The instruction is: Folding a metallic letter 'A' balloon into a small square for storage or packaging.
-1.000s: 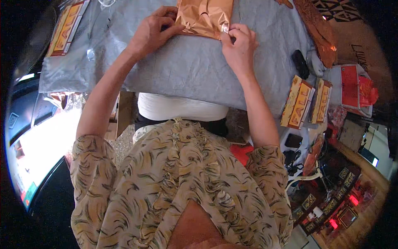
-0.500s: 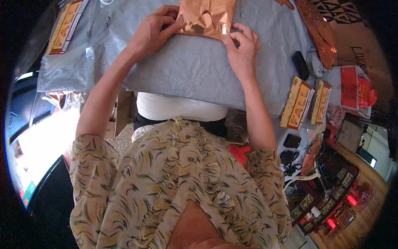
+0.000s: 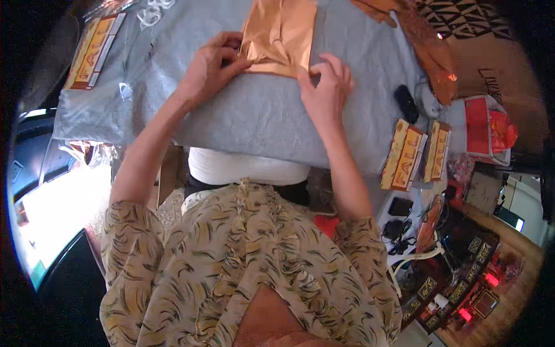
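A shiny copper-coloured foil sheet (image 3: 280,32) lies on the grey cloth-covered table, its far part cut off by the upper edge of the view. Creases run across it, and along its near edge is a narrow folded strip. At the near left corner, my left hand (image 3: 209,68) is closed, thumb on the fold and the other fingers curled beside the foil's left edge. My right hand (image 3: 326,87) has its thumb and forefinger at the near right corner, while its other fingers are bent outward.
Printed yellow-brown cards (image 3: 403,155) lie at the table's right side, near a black case (image 3: 406,104). Another such card (image 3: 95,51) is at the far left, below white loops (image 3: 151,13). Brown foil-like material (image 3: 430,55) covers the far right edge. A red-and-white box (image 3: 484,127) stands beyond.
The foil's near edge, crumpled and gaping before, now lies flatter with a straighter folded strip. Both hands remain at its near corners. The whole view has shifted slightly.
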`<move>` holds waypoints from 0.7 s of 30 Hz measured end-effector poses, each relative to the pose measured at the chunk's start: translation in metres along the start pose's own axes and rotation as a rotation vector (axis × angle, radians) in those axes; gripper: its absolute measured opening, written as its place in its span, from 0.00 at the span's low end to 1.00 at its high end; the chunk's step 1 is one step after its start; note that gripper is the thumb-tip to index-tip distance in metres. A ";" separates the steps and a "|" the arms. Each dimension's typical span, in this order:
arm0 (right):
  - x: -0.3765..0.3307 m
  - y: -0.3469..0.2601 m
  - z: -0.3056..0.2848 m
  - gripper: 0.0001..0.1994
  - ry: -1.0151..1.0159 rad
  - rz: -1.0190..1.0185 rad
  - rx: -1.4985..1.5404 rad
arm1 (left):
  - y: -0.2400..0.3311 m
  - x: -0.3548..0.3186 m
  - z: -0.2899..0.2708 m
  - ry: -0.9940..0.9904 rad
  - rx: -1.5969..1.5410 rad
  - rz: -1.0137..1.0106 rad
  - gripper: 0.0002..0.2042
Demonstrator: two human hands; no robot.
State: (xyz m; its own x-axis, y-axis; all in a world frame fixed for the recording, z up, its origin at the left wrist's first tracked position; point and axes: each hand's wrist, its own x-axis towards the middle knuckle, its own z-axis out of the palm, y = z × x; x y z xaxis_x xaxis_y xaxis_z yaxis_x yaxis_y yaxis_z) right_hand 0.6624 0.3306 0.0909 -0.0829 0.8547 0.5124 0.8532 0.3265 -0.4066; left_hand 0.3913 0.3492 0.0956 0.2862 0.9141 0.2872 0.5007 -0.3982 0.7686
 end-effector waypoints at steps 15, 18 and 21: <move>0.047 -0.004 0.043 0.35 -0.369 -0.014 -0.211 | -0.002 -0.001 0.000 -0.006 -0.085 0.026 0.10; 0.047 -0.006 0.042 0.35 -0.358 -0.032 -0.233 | -0.006 -0.007 0.000 0.059 -0.047 0.057 0.07; 0.048 -0.010 0.041 0.35 -0.356 -0.031 -0.246 | -0.003 -0.011 0.000 0.108 0.071 0.063 0.16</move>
State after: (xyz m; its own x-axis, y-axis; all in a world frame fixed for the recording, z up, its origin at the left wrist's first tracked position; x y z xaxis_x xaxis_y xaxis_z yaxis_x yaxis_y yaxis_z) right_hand 0.6287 0.3853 0.0881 -0.2458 0.9462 0.2106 0.9415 0.2847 -0.1805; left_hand 0.3864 0.3403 0.0905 0.2313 0.8885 0.3964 0.5422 -0.4560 0.7057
